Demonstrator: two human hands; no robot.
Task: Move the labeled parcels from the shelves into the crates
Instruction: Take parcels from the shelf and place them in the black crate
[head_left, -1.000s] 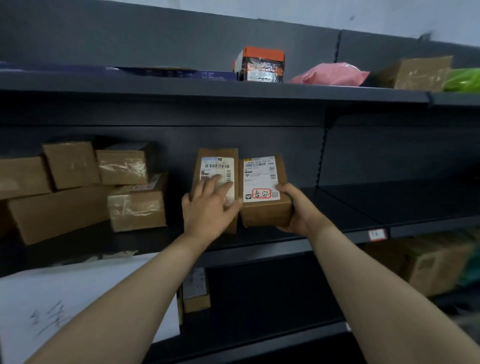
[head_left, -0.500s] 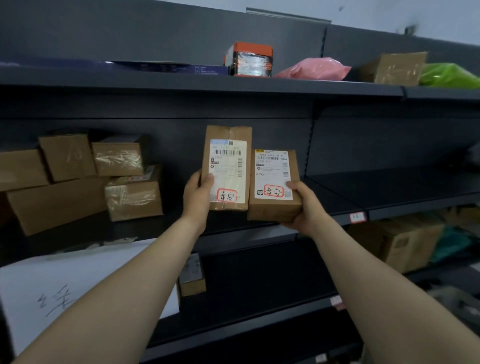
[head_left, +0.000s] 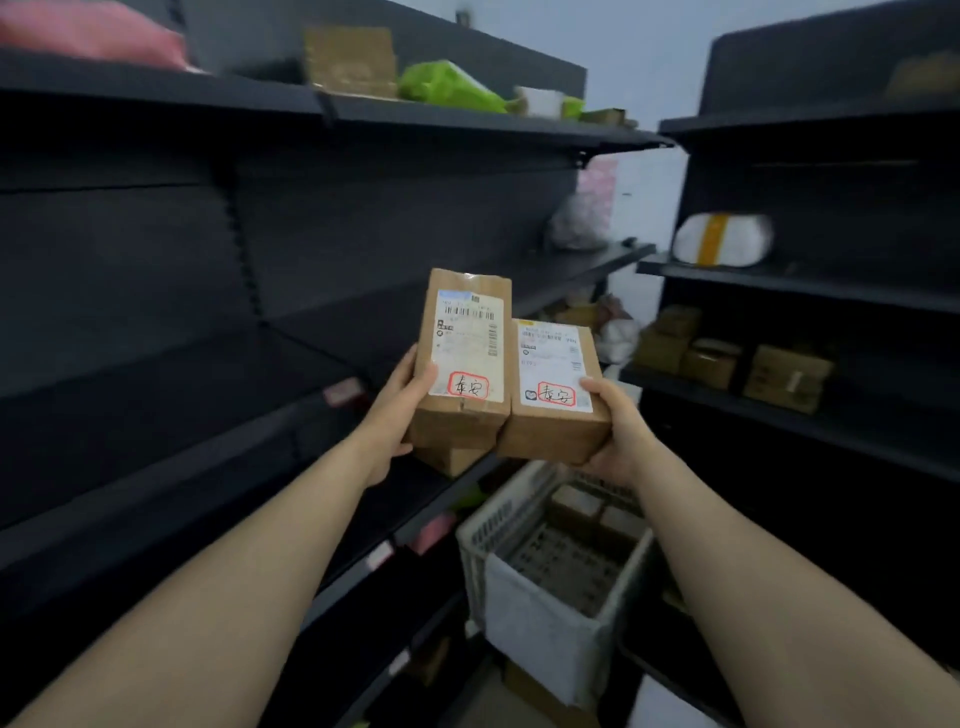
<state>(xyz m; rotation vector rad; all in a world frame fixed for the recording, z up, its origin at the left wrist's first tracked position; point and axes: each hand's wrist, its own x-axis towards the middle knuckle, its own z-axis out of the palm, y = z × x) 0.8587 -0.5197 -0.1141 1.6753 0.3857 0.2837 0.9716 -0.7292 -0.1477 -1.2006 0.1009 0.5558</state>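
tall parcel (head_left: 467, 338) in left grip (head_left: 400, 410), short parcel (head_left: 550, 364) in right grip (head_left: 618, 431), crate (head_left: 498, 522) holds boxes (head_left: 574, 501)

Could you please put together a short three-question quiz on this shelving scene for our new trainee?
1. True or false: the left hand holds the taller parcel.
2. Pick one: compared with the two held parcels, the white crate sits A) above them, B) below them, C) level with them at the far left.
3. Fill in: the shorter parcel in the right hand has a label with a handwritten mark ringed in ____.
Key: 1 true; 2 B; 3 red.
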